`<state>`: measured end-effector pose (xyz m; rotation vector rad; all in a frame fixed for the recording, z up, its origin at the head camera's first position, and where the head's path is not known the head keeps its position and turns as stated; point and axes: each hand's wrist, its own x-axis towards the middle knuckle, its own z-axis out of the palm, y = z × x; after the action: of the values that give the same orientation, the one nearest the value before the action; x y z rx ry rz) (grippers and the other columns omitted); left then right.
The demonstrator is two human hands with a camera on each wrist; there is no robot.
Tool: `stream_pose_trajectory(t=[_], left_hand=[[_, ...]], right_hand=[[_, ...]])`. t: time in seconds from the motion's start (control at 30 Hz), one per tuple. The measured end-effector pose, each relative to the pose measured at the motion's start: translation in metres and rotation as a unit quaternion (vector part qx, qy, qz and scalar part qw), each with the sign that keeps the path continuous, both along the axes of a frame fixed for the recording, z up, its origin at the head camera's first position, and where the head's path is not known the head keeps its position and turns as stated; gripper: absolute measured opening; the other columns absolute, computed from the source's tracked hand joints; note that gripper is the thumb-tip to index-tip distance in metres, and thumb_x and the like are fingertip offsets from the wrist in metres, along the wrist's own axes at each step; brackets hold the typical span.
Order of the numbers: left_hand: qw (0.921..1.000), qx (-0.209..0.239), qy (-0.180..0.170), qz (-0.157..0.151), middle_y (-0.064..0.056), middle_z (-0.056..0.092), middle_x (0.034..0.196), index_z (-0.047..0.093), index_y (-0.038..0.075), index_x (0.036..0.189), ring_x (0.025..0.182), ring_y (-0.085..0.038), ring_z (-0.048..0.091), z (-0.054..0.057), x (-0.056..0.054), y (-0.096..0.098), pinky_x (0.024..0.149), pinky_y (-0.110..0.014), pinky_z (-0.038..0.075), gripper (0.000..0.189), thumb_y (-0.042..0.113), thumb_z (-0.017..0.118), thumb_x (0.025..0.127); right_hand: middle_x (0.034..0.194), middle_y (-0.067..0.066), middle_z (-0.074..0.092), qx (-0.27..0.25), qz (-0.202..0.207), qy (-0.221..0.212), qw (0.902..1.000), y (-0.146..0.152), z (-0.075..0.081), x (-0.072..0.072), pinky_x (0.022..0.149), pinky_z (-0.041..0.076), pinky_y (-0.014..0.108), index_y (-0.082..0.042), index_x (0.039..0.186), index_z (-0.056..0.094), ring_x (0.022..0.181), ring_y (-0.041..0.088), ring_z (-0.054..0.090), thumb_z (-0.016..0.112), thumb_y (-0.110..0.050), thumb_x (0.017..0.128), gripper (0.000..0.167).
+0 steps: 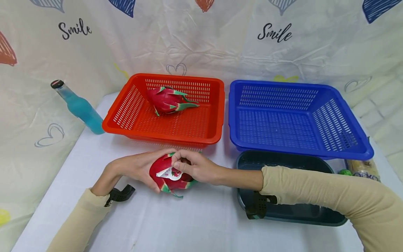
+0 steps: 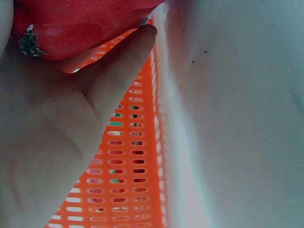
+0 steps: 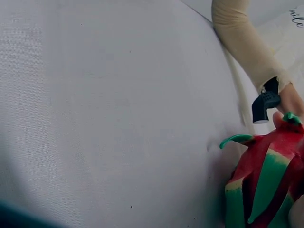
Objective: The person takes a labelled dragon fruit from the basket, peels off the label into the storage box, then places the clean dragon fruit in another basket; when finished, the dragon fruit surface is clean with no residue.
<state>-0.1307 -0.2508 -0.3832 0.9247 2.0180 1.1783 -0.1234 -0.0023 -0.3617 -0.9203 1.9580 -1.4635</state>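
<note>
A red dragon fruit (image 1: pixel 160 163) with green-tipped scales lies on the white table in front of the orange basket. My left hand (image 1: pixel 138 168) grips it from the left side, thumb toward me and fingers around the far side. A white label (image 1: pixel 170 174) with a small fruit picture sits on its upper face, one part lifted and folded. Thumb and forefinger of my right hand (image 1: pixel 198 168) pinch at the label's upper edge. Up close in the left wrist view, the fruit's red skin (image 2: pixel 85 28) rests against the palm. The right wrist view shows its green scales (image 3: pixel 268 185).
Another dragon fruit (image 1: pixel 165 101) lies inside the orange basket (image 1: pixel 163 138). To its right stands a blue basket (image 1: pixel 274 129). A dark green tub (image 1: pixel 296 213) sits under my right forearm. A blue bottle (image 1: pixel 83 110) stands at the left, and a packet (image 1: pixel 365 169) at the right.
</note>
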Motion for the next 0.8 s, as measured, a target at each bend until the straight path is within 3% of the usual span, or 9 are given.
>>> stream_pose_trajectory(t=[0.5,0.8], left_hand=[[0.9998,-0.010,0.016,-0.004,0.002,0.047,0.136,0.025,0.031,0.150,0.120,-0.018,0.049,0.0006,-0.0023,-0.0038,0.084,-0.032,0.058,0.101,0.027,0.087,0.071],[0.9999,-0.007,0.013,-0.006,0.002,0.049,0.134,0.027,0.031,0.149,0.120,-0.017,0.050,-0.0007,-0.0013,-0.0044,0.084,-0.034,0.058,0.098,0.027,0.087,0.071]], right_hand=[[0.087,0.004,0.051,-0.011,-0.004,0.002,0.9999,-0.0006,0.0029,0.0037,0.070,0.041,0.017,-0.006,0.106,0.057,0.083,0.012,0.049,0.056,-0.014,0.097,0.011],[0.084,0.001,0.054,-0.020,-0.022,-0.022,0.9993,-0.0013,0.0009,0.0054,0.065,0.044,0.018,-0.009,0.106,0.057,0.079,0.012,0.052,0.070,-0.014,0.088,0.023]])
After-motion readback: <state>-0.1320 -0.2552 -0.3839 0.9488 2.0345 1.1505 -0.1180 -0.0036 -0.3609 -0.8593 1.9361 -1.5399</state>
